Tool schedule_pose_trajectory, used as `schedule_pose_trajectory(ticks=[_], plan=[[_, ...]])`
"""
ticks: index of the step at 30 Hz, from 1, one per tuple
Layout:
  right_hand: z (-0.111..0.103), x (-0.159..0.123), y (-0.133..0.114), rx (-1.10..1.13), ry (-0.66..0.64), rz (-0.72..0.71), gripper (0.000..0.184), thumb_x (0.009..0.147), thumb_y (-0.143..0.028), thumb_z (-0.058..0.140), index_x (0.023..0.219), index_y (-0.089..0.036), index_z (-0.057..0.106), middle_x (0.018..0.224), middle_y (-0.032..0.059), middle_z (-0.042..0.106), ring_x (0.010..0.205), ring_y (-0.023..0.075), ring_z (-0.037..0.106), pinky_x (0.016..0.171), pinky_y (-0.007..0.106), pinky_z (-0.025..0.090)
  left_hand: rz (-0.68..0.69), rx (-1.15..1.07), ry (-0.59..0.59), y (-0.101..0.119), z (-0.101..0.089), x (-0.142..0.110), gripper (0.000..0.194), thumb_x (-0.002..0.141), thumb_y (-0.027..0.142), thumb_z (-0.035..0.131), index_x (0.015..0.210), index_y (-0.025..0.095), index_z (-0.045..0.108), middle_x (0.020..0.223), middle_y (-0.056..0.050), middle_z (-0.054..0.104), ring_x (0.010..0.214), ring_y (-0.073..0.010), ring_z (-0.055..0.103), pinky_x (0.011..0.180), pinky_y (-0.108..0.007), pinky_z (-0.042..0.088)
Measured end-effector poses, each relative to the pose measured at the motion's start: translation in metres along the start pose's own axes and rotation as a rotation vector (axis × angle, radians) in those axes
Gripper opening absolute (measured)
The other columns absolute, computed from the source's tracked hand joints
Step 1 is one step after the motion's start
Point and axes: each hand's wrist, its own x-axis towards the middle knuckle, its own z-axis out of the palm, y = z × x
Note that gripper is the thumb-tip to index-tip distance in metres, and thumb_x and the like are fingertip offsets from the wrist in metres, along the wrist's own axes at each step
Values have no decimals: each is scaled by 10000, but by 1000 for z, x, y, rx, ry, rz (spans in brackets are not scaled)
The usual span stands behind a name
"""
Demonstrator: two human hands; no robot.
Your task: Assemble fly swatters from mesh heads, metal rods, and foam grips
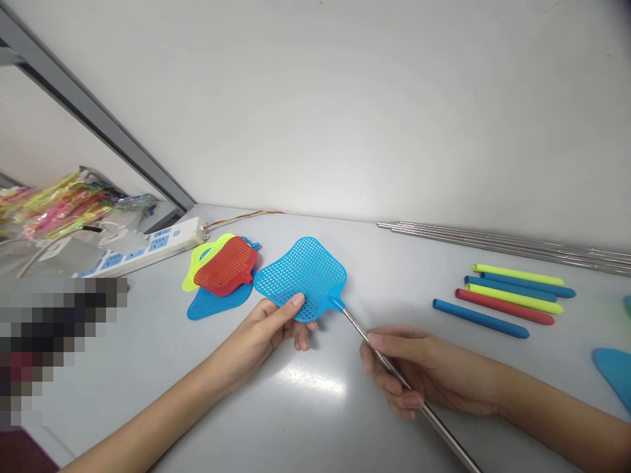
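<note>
My left hand [261, 335] grips a blue plastic fly swatter head [300, 279] by its lower edge, with the fingers under the mesh and the thumb on top. My right hand [419, 371] holds a thin steel rod [362, 336] whose tip meets the swatter's blue neck [336, 303]. From this view I cannot tell how far the tip sits inside the neck. Just left of the swatter lies a pile of loose heads: a red one [227, 266] on a yellow one [200, 266] and a blue one [217, 305].
Several foam grips [513, 295] in yellow, blue and red lie at the right, below several long steel rods [503, 243] along the wall. A power strip [142, 253] and a bag of colourful swatters [54, 207] sit back left. A blurred patch [49, 341] covers the left edge.
</note>
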Motion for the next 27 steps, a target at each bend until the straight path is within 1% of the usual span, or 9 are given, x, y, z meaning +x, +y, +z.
schedule_pose_trajectory(ticks=[7, 13, 19, 27], plan=[[1, 0, 0, -9, 5, -1, 279, 902, -342, 388, 797, -137, 547, 581, -32, 438, 431, 51, 352, 506, 224, 338, -11, 20, -11, 1, 0, 0, 320, 867, 330, 447, 694, 135, 634, 589, -29, 596, 550, -117, 537, 627, -246, 443], [1, 0, 0, -11, 14, 9, 274, 896, -351, 401, 810, -139, 552, 580, -33, 443, 430, 49, 355, 507, 222, 342, -21, 24, 1, 1, 0, 0, 331, 863, 345, 449, 685, 128, 626, 586, -36, 597, 551, -120, 533, 623, -243, 444], [0, 0, 0, -1, 10, 7, 279, 901, -351, 396, 817, -135, 552, 580, -33, 441, 429, 47, 355, 498, 217, 330, -26, 30, -7, 0, 0, 0, 351, 867, 344, 438, 663, 123, 618, 665, -58, 629, 550, -116, 536, 630, -248, 446], [0, -1, 0, -4, 18, 15, 285, 893, -369, 407, 814, -139, 556, 588, -30, 449, 433, 49, 361, 504, 221, 323, -12, 22, -10, 1, 0, 0, 322, 863, 339, 450, 694, 127, 625, 652, -40, 610, 553, -116, 541, 622, -242, 455]])
